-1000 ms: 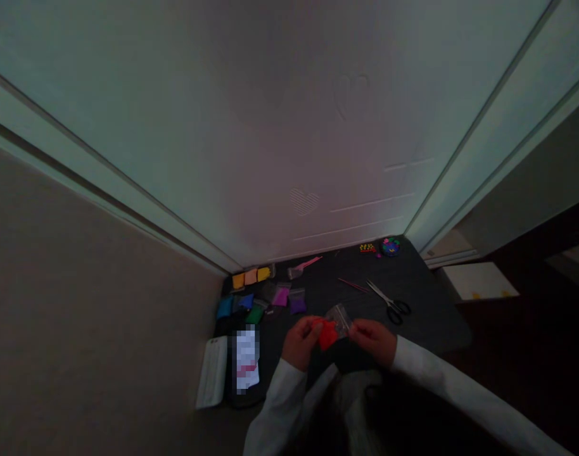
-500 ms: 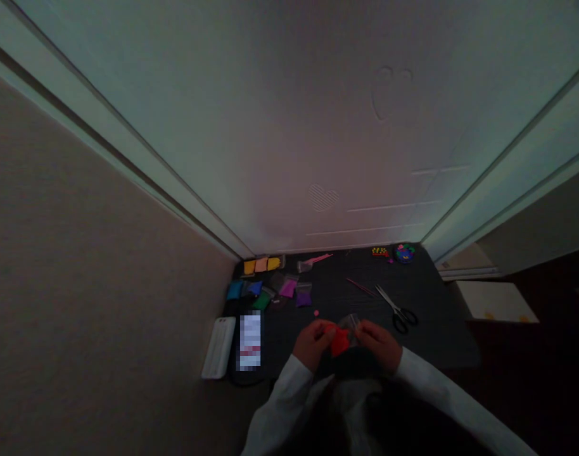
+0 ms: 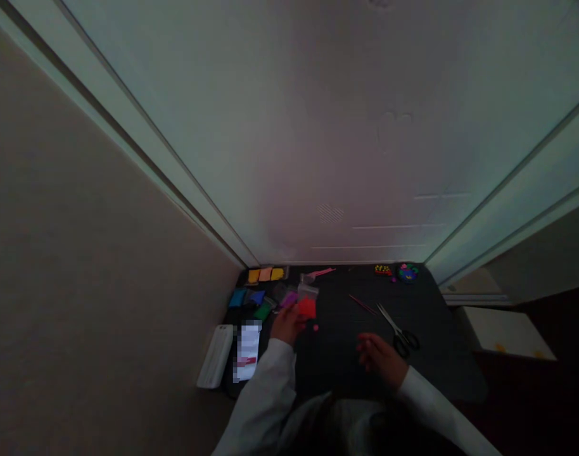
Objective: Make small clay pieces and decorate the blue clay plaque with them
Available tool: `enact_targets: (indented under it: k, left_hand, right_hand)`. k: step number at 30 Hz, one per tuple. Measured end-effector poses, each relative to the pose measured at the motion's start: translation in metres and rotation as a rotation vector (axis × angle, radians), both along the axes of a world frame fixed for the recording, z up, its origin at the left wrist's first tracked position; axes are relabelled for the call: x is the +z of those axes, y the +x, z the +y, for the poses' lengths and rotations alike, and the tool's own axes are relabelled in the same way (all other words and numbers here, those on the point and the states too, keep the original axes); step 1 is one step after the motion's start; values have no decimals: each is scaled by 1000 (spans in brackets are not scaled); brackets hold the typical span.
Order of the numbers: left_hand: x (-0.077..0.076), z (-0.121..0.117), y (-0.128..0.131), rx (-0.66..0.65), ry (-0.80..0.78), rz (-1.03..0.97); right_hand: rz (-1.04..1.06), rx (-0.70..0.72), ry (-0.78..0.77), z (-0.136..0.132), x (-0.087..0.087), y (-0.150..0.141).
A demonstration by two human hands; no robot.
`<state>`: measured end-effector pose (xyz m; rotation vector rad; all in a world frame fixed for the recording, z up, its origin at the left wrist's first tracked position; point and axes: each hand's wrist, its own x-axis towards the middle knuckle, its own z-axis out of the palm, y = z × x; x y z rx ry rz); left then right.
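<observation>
My left hand (image 3: 286,325) is closed on the edge of a small clear zip bag with red contents (image 3: 307,308), held over the purple and violet bags. Close to it on the dark table lies a small pink round piece (image 3: 316,328). My right hand (image 3: 382,356) hovers over the table's front part, fingers loosely bent and apart, with nothing visible in them. Beside that hand are black-handled scissors (image 3: 400,334). Thin pink tweezers or a stick (image 3: 363,304) lie farther back.
Small bags hold blue (image 3: 257,297), green (image 3: 262,311), yellow and orange (image 3: 254,276) material. A phone with blurred screen (image 3: 248,351) lies by a white case (image 3: 216,356) at left. At the back right sit a colourful round piece (image 3: 407,273) and a yellow-dotted piece (image 3: 382,270). A wall borders the back.
Both hands held the red bag close to my body. My right hand has let go, and my left hand has carried the bag forward and left. The view has tilted slightly.
</observation>
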<state>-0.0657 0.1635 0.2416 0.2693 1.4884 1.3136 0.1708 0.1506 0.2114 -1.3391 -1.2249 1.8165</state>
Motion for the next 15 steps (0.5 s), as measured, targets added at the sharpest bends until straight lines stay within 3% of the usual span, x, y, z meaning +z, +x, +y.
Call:
enact_targets:
  k: [3, 7, 10, 12, 15]
  left_hand:
    - [4, 12, 3, 99, 4, -61]
    - [13, 6, 41, 44, -26, -240]
    - [27, -3, 79, -89, -16, -449]
    - [40, -4, 99, -154, 24, -575]
    - [60, 4, 115, -182, 113, -699]
  right_hand:
    - [57, -27, -20, -2, 4, 3]
    - [112, -81, 72, 3, 22, 2]
    - [112, -35, 324, 8, 49, -6]
    - [7, 64, 563, 10, 70, -14]
    - [-163, 183, 786, 8, 97, -26]
